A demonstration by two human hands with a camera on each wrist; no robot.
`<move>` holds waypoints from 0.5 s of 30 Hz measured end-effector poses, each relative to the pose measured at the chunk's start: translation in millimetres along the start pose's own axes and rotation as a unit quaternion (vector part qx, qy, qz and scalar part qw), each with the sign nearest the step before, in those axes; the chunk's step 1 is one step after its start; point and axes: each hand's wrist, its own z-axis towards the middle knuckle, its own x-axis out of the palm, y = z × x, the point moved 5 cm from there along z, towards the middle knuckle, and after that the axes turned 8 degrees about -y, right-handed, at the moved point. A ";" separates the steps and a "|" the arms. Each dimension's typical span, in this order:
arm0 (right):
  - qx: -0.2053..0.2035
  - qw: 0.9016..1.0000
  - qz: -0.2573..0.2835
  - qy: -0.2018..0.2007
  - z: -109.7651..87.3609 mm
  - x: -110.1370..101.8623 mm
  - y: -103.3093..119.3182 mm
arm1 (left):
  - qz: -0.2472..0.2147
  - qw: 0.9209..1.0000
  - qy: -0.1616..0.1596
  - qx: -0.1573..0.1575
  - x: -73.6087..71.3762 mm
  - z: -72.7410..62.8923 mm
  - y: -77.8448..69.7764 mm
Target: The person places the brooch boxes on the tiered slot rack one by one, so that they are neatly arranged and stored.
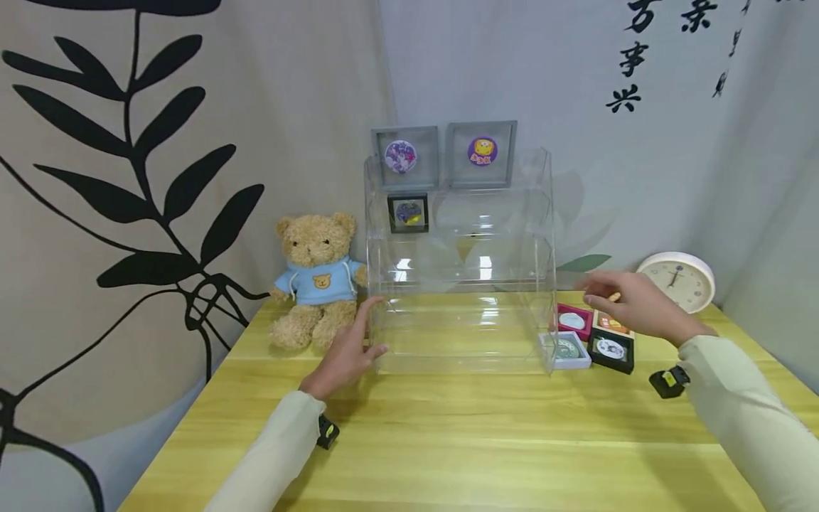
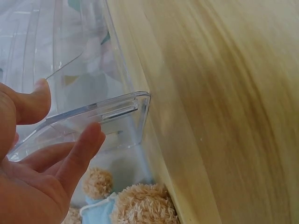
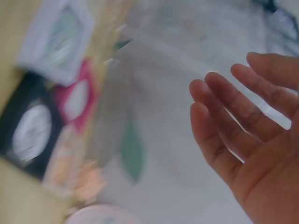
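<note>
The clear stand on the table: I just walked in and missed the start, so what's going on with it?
A person's left hand holds the left side of the clear stand, while the right hand, empty, is raised by four small frames at the stand's right. Two grey frames stand on the top tier, with a small black frame one tier down, toward the left. A teddy bear sits left of the stand.
</note>
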 end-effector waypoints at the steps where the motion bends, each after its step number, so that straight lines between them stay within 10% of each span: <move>1: 0.014 1.000 -0.004 0.004 -4.5 3.3 -10.6 | 0.002 1.000 0.000 0.001 0.3 0.9 0.2; 15: 0.124 0.989 -0.051 0.059 -41.2 52.7 -100.2 | 0.005 1.000 -0.005 -0.007 -1.1 0.3 0.7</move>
